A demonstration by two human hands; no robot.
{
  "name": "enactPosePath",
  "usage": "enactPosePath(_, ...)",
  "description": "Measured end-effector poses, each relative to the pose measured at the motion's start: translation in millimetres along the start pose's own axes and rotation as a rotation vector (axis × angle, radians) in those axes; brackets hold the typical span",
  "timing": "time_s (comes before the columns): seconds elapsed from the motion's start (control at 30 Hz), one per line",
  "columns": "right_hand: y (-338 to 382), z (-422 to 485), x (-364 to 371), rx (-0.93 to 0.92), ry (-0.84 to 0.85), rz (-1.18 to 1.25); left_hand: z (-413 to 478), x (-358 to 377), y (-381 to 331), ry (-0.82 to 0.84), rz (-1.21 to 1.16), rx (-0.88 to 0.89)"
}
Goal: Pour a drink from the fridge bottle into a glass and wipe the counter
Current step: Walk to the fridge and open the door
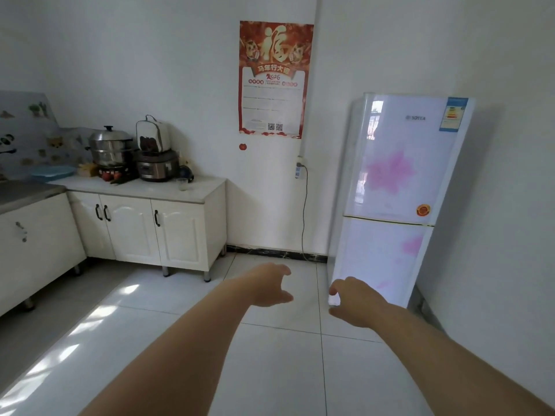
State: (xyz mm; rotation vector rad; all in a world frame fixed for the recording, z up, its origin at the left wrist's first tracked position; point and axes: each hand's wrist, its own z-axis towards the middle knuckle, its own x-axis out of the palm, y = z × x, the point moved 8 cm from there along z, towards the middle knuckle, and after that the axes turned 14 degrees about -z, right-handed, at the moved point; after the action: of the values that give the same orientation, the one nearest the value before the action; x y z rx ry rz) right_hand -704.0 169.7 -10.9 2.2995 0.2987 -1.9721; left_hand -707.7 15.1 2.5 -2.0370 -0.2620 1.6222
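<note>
Reaching out over the tiled floor (270, 370), the left hand (270, 285) and right hand (356, 301) hold nothing, fingers loosely spread. The fridge (396, 175) stands with both doors closed, just beyond the right hand. The glass (182, 184) sits on the tabletop (150, 190) near its right end, beside the rice cooker (156, 168)

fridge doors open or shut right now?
Shut. Both doors of the fridge sit flush, with no gap and no interior showing. The left hand and right hand are short of it, holding nothing.
</note>
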Motion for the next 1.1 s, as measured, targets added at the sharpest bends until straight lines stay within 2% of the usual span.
enactPosePath(0.33, -22, 200, -23, 0.041, 0.008, -0.004, 194, -46, 58, 0.044, 0.036, 0.054)
enactPosePath(0.63, -36, 383, -68, 0.133, -0.004, 0.017, 390, -138, 103, 0.045, 0.056, 0.132)
enactPosePath(1.1, -159, 649, -93, 0.230, -0.008, 0.054, 683, -175, 103, 0.133, 0.106, 0.206)
